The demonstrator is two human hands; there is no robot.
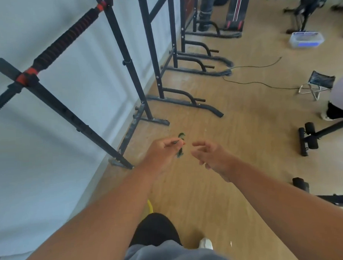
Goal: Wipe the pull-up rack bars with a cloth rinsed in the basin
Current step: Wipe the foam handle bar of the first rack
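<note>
Apparently left hand (159,151) pinches green cloth (180,145) (blurred).

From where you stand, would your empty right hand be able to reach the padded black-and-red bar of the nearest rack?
Probably, with a stretch: the right hand hangs open, but the padded black-and-red bar lies up and left, across the left hand pinching something small and green.

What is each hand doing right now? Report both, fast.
Left hand: gripping a small dark green item, too blurred to identify.
Right hand: open, fingers loosely curled, holding nothing.
</note>
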